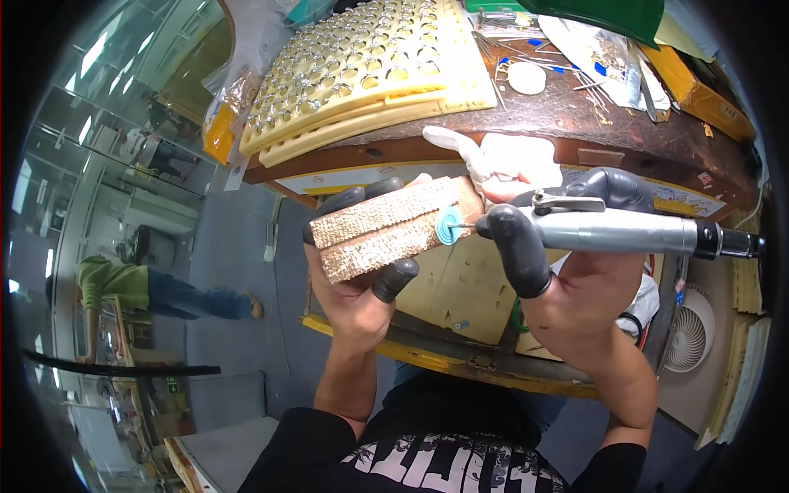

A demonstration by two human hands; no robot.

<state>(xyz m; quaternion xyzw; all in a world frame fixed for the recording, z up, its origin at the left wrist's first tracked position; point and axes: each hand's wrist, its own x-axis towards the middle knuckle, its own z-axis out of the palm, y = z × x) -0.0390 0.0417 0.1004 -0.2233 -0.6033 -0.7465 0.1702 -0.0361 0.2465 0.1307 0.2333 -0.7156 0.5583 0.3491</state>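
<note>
My left hand (pixel 358 308), with black finger cots on, is closed round a brown block (pixel 386 223) with a rough, textured face and a groove along it. My right hand (pixel 567 287), also in black finger cots, grips a silver rotary handpiece (pixel 633 231) with a lever on its side. A teal round disc (pixel 448 225) on the handpiece's thin shank meets the right end of the block; whether it is spinning cannot be made out. Just behind the hands, at the bench edge, is a white wrapped piece (pixel 518 158), partly hidden by my right fingers.
Cream trays (pixel 362 90) filled with rows of silver rings stand on the wooden bench (pixel 559 123). Thin metal burs (pixel 534 53) lie scattered at the back right. Below my hands is an open drawer tray (pixel 460 287). A white fan (pixel 690 329) stands right; another person (pixel 123 287) is at far left.
</note>
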